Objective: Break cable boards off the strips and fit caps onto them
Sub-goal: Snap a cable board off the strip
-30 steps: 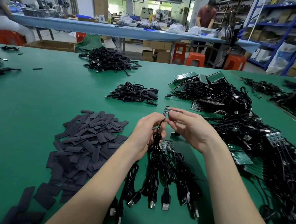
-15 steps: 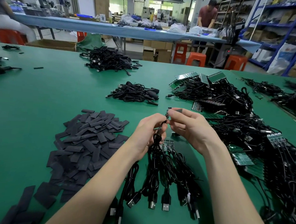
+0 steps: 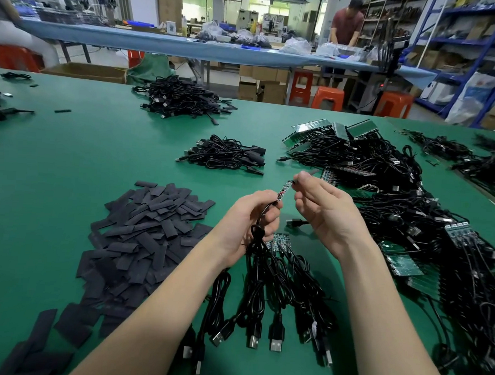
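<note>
My left hand grips a black cable just below its small cable board, which sticks up and to the right from my fingers. My right hand pinches a flat black cap right at the board's free tip; it is blurred. Below my hands a bundle of cables hangs down to USB plugs on the green table, with a short strip of boards still joined. A heap of black caps lies to the left.
Tangled cables with green board strips fill the table's right side. Two smaller cable piles lie beyond my hands: one mid-table, one farther back. Behind the table stand orange stools, a long bench, and a person at it.
My right hand has shifted slightly right and up, so the board now shows between the two hands with the cap at its tip. My left hand keeps its hold.
</note>
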Demonstrator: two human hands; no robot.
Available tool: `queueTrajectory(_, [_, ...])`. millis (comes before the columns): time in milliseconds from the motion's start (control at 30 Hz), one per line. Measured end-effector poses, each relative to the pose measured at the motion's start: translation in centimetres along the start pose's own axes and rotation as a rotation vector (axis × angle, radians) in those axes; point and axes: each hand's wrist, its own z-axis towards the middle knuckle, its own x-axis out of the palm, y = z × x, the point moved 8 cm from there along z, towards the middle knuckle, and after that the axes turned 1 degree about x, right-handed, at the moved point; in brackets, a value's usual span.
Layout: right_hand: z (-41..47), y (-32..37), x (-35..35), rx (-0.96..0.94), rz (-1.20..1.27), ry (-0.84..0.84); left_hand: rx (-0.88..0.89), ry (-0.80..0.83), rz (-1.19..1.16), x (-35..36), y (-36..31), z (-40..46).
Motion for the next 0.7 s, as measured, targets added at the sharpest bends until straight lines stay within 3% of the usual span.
queueTrajectory(333, [-0.1,0.8,0.0,-0.037,-0.021,0.002,-0.002,0.038,-0.001,0.3,0.1,0.0])
queueTrajectory(500, [-0.4,1.0,-0.2,-0.051,-0.149,-0.008,0.024,0.076,0.033,0.4,0.0,0.1])
queueTrajectory(700, [-0.5,0.5,0.2,0.045,-0.133,0.102,0.022,0.144,0.081,0.1,-0.8,0.1])
